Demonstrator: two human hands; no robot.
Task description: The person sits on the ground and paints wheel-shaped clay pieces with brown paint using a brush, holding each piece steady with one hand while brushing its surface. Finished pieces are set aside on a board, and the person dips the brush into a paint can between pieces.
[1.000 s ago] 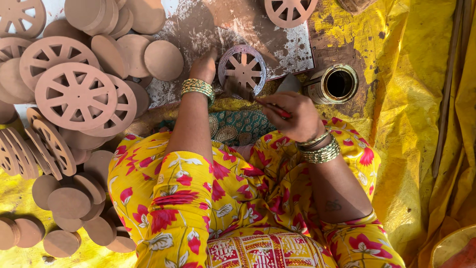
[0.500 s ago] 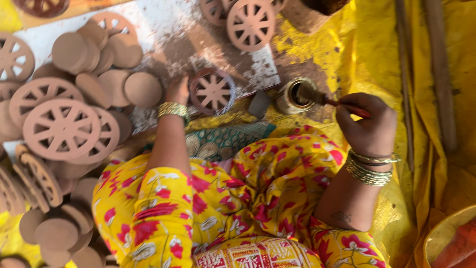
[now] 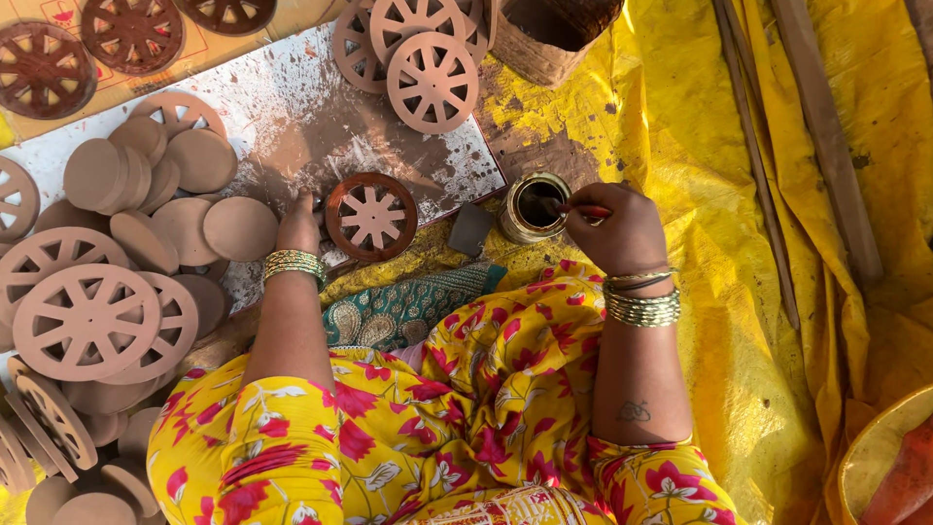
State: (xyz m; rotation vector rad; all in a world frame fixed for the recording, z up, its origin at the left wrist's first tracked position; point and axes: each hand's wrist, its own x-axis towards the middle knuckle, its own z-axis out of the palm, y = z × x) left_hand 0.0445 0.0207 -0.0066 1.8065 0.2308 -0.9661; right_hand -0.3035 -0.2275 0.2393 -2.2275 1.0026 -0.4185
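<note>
Right hand [image 3: 622, 231] has shifted, dipping its pinched brush [image 3: 581, 209] into the pot [image 3: 535, 205]. Left hand [image 3: 299, 226] steadies the wheel [image 3: 371, 216] at the board's [image 3: 292, 117] near edge. Risk: overloaded brush drips paint.

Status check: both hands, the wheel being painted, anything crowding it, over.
Left hand steadying dark-painted clay wheel on white board. Right hand holds brush, tip in small paint pot. Grey pad beside wheel, not blocking.
</note>
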